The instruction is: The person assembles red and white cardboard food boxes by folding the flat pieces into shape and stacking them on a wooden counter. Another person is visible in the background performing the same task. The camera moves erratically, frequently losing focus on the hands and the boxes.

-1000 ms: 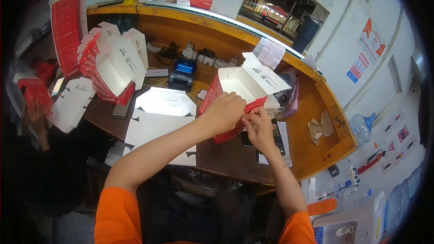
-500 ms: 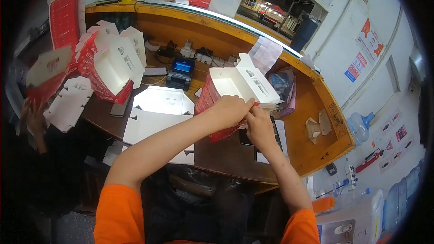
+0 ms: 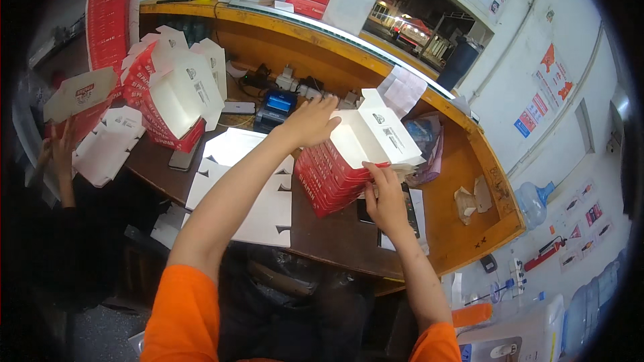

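A stack of nested red-and-white cardboard food boxes (image 3: 333, 175) stands on the dark table before me, its top box open with a white inside and a raised lid flap. My left hand (image 3: 312, 121) is open, fingers stretched out, at the far left corner of the stack. My right hand (image 3: 387, 200) grips the front right corner of the boxes, with fingertips on the rim. Left of the stack lies a flat white carton blank (image 3: 245, 194), partly covered by my left forearm.
Another stack of formed boxes (image 3: 176, 104) stands at the left. Beside it a co-worker's hand (image 3: 64, 147) holds a red-and-white carton. A blue-black device (image 3: 274, 108) and a phone (image 3: 239, 107) lie behind. Curved wooden counter (image 3: 463, 181) walls the far side and right.
My left hand has left the front right corner and moved back and left to the far corner. My right hand stays at the front corner. The co-worker's carton has shifted and tilted.
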`<state>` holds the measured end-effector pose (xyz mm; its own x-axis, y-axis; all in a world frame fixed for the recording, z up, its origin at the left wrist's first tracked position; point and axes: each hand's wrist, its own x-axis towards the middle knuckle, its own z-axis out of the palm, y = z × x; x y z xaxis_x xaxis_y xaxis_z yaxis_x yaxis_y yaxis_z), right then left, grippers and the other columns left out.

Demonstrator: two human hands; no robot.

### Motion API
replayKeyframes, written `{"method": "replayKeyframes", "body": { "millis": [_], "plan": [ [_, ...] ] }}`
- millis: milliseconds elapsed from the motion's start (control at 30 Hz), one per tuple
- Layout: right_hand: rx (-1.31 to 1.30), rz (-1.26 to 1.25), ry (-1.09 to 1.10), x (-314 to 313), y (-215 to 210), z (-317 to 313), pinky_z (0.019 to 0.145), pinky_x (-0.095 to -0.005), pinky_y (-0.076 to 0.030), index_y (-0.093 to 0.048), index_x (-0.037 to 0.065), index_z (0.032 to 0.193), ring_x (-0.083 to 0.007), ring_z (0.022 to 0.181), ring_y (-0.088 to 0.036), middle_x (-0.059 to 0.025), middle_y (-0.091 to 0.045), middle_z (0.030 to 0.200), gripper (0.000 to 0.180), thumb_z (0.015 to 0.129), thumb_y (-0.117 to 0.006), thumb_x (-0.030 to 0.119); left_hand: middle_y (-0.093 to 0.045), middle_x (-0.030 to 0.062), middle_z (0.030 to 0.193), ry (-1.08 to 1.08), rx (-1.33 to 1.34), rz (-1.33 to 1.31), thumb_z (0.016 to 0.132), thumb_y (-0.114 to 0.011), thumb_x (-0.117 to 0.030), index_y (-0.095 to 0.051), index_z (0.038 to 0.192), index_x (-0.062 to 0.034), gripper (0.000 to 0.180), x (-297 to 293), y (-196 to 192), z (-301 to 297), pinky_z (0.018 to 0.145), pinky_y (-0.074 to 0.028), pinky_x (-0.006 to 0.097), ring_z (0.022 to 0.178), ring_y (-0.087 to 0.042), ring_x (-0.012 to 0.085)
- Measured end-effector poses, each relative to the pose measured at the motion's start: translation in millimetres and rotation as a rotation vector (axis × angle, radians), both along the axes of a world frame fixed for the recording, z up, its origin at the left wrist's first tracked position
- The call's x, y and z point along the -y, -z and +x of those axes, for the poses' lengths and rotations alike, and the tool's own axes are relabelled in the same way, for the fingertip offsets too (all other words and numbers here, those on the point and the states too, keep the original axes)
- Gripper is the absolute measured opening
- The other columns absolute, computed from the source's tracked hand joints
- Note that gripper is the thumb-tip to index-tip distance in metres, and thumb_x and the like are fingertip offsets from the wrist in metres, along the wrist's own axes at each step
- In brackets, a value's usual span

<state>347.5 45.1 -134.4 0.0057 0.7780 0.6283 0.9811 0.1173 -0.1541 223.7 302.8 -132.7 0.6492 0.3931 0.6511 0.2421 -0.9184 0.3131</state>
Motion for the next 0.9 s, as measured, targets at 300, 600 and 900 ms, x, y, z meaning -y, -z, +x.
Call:
{"method": "replayKeyframes", "body": {
  "millis": [300, 600, 900],
  "plan": [
    [-0.108, 0.166, 0.144, 3.0, 36.3, -12.1, 0.112, -0.0590, -0.031, -0.042, 0.006, 0.144, -0.0507, 0.136, -0.033, -0.0305, -0.026, 0.152, 0.079, 0.079, -0.084, 0.022, -0.056, 0.0269, 0.132, 0.133, -0.916, -0.196, 0.068, -0.090, -0.046, -0.058, 0.129, 0.0020, 0.084, 77.5, 104.4, -168.6, 0.102, -0.049, 0.048, 0.117, -0.060, 0.0433],
    [-0.123, 0.215, 0.127, -30.3, 65.8, 4.1, 0.121, -0.0515, -0.027, -0.037, 0.003, 0.142, -0.0469, 0.147, -0.027, -0.0300, -0.023, 0.159, 0.082, 0.075, -0.083, 0.010, -0.062, 0.0219, 0.122, 0.275, -0.940, -0.301, 0.068, -0.089, -0.046, -0.067, 0.118, -0.0018, 0.071, 2.3, 167.1, -172.1, 0.103, -0.045, 0.047, 0.116, -0.056, 0.0383],
    [0.025, 0.226, 0.177, -6.5, 49.2, 2.8, 0.117, -0.0486, -0.032, -0.040, 0.003, 0.146, -0.0420, 0.148, -0.030, -0.0244, -0.026, 0.162, 0.072, 0.086, -0.078, 0.009, -0.039, 0.0309, 0.148, 0.197, -0.940, -0.182, 0.045, -0.099, -0.049, -0.045, 0.143, 0.0036, 0.124, 57.0, 144.3, -165.7, 0.108, -0.045, 0.054, 0.135, -0.043, 0.0460]
  ]
}}
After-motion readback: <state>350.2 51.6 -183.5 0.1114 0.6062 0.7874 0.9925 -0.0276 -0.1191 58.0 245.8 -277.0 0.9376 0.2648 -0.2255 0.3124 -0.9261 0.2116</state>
